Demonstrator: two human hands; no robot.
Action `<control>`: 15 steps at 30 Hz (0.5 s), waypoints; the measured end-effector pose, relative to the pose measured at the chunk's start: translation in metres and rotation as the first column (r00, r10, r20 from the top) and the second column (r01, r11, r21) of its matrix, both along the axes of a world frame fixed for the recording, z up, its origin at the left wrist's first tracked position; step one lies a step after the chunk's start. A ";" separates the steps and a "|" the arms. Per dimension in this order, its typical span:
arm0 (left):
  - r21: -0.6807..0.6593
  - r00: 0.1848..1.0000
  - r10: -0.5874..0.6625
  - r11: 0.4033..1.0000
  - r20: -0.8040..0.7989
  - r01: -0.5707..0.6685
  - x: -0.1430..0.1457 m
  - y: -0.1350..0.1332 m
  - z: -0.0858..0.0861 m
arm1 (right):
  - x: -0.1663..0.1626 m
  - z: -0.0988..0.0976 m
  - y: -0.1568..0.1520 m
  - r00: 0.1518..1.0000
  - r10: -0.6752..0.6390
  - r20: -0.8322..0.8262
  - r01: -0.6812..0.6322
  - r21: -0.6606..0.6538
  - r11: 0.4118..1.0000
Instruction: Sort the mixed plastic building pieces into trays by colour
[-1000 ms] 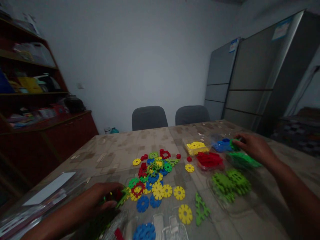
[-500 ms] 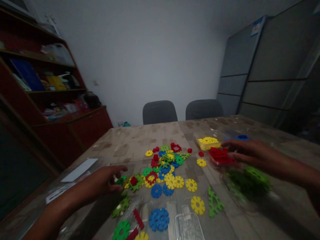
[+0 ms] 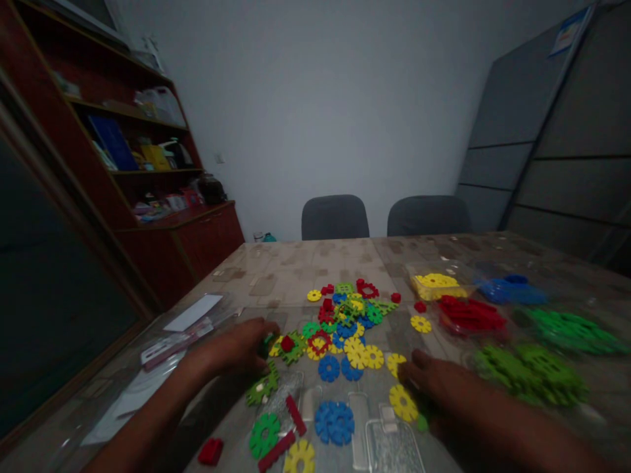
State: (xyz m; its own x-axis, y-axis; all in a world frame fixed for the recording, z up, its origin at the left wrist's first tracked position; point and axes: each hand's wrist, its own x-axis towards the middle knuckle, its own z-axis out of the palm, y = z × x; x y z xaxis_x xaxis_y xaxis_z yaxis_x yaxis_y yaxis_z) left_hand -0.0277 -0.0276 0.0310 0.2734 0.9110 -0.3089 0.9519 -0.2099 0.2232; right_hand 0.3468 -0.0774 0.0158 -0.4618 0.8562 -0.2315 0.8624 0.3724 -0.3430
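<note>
Right hand (image 3: pixel 434 381): palm down, blurred, fingertips at the right edge of a yellow disc (image 3: pixel 395 363); can't tell if the fingers are together, apart or clamped on anything. Left hand (image 3: pixel 236 348): thumb and fingers look spread around a dark green piece (image 3: pixel 269 340), mostly hidden; can't tell whether it's pinched or just lying between them.

Key relation: yellow disc lies left of the right fingertips, flat on the table, round, so no long axis. Right hand is clearly nearer to it; left hand is well apart, across the loose pieces. Second yellow disc (image 3: pixel 404 412) sits just beside the right hand, on the wearer's side. Bit of green (image 3: pixel 422 422) shows under that hand, rest hidden.

Next to the left fingertips: lime piece (image 3: pixel 298 347) with a red block (image 3: pixel 287 343) on it. Between the hands: two flat blue discs and, farther off, a mixed pile (image 3: pixel 350 315). Nearer the wearer: stacked blue discs (image 3: pixel 335 427), red strips (image 3: pixel 277 451), green disc (image 3: pixel 257 439).

Off right, trays sorted by colour: yellow tray (image 3: pixel 436 287), red tray (image 3: pixel 472 316), blue tray (image 3: pixel 513 291), green tray (image 3: pixel 574 330), lime tray (image 3: pixel 532 376). Two grey chairs (image 3: pixel 335 217) stand beyond the table (image 3: pixel 296 259).
</note>
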 end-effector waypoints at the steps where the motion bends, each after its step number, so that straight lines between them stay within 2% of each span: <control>1: -0.010 0.999 -0.031 0.999 0.038 0.032 0.006 -0.001 -0.001 | -0.002 -0.001 -0.001 0.998 0.025 -0.065 -0.026 -0.004 1.000; 4: -0.063 0.974 -0.112 0.990 0.197 0.127 0.019 -0.005 0.002 | -0.011 -0.004 -0.002 0.966 0.090 -0.241 -0.094 -0.006 0.996; 7: -0.041 0.950 -0.109 0.991 0.293 0.127 0.021 -0.005 0.006 | -0.018 -0.008 0.007 0.942 0.118 -0.314 -0.093 0.094 0.991; 11: 0.044 0.965 -0.088 0.996 0.246 0.080 0.009 0.000 0.004 | -0.026 -0.015 0.034 0.971 0.023 -0.237 0.047 0.282 0.958; 15: 0.109 0.968 -0.115 0.990 0.223 0.093 -0.001 0.005 -0.001 | -0.049 -0.012 0.064 0.983 -0.131 -0.130 0.167 0.325 0.931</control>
State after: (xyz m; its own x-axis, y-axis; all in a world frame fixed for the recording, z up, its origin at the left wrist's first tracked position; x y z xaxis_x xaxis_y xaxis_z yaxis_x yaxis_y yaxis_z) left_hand -0.0283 -0.0226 0.0301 0.4212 0.8962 -0.1390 0.8497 -0.3365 0.4059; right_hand 0.2982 -0.0133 0.0043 -0.3290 0.9365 0.1213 0.8831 0.3506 -0.3119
